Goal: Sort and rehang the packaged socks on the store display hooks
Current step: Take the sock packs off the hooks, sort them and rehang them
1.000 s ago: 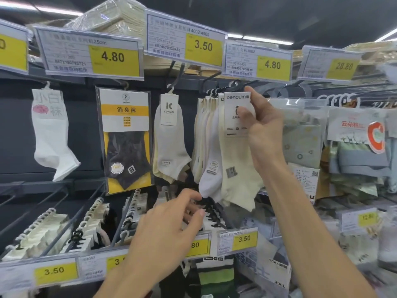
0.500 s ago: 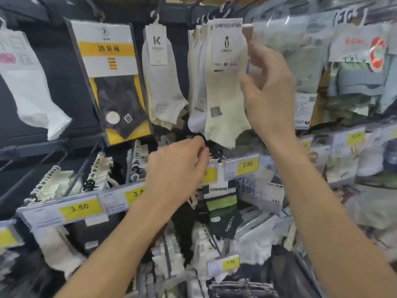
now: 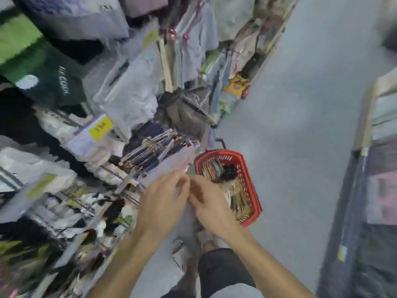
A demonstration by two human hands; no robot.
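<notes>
Both hands are down low now, no longer up at the hooks as half a second back; the view has swung from the hook wall to the floor and is heavily motion-blurred. Left hand [image 3: 162, 200] and right hand [image 3: 211, 208] meet fingertip to fingertip at frame centre, fingers curled inward. Whether they pinch anything between them cannot be told through the blur; possibly a small item, not sure.

Count: two hands, one red basket [image 3: 253, 188], one readable yellow price tag [image 3: 101, 128].

The packaged socks [image 3: 154, 152] on the lower hooks lie at about 11 o'clock from the fingertips, near them; contact cannot be told. More sock packs sit in the basket at 3 o'clock from the fingers, the right hand overlapping the basket's near-left rim in view.

Further out: the tag at 10 o'clock, dark green packs at top left, pale bagged goods hanging at 12 o'clock, grey floor [image 3: 300, 125] at 2 o'clock, another shelf edge at far right.
</notes>
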